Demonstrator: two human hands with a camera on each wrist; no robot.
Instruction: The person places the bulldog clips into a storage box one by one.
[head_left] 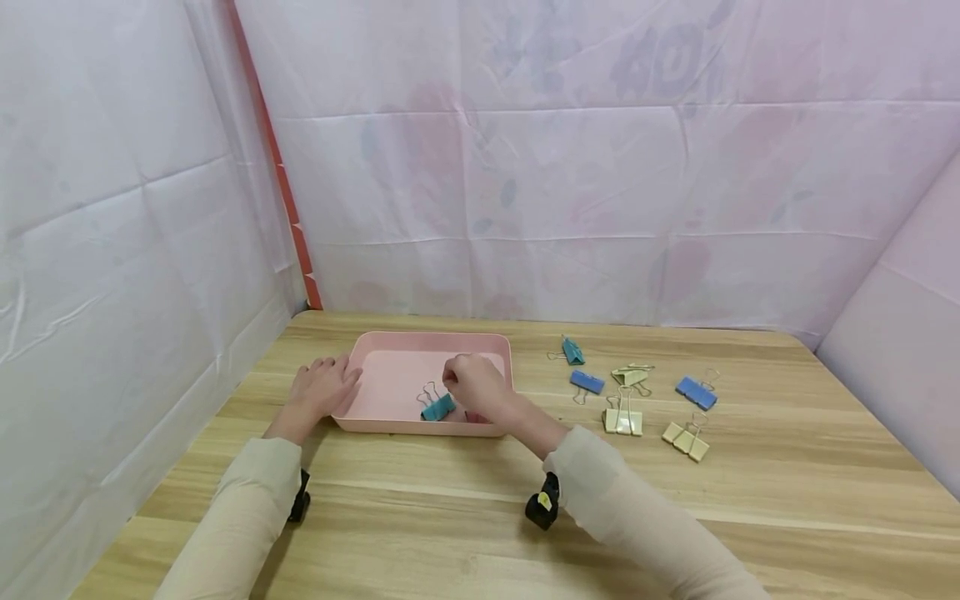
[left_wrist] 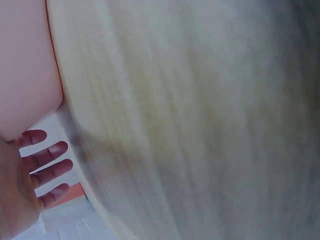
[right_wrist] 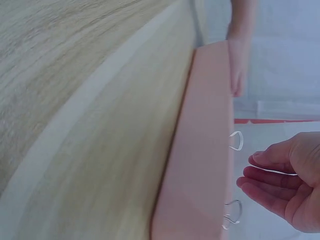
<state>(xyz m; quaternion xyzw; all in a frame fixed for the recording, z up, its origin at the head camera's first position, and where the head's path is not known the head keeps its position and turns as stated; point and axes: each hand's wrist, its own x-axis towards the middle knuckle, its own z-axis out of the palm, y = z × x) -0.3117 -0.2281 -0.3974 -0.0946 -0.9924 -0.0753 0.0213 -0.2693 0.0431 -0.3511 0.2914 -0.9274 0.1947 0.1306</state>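
A pink tray [head_left: 390, 371] sits on the wooden table, and my left hand [head_left: 321, 388] rests on its left rim with fingers extended. In the left wrist view those fingers [left_wrist: 52, 172] look straight and spread beside the tray's corner. Over the tray's right part hovers my right hand [head_left: 476, 385]. The right wrist view shows its thumb and fingers [right_wrist: 270, 195] loosely bent, apart, with nothing between them. Inside the tray lie a teal binder clip [head_left: 438, 407] and a pinkish-red binder clip [head_left: 473, 417], the second partly hidden by my right hand.
Right of the tray, several binder clips lie on the table: a teal clip [head_left: 573, 351], blue clips [head_left: 587, 382] [head_left: 697, 392] and pale yellow clips [head_left: 623, 422] [head_left: 686, 441] [head_left: 630, 377]. White cloth sheets [head_left: 525, 208] hang behind and at both sides.
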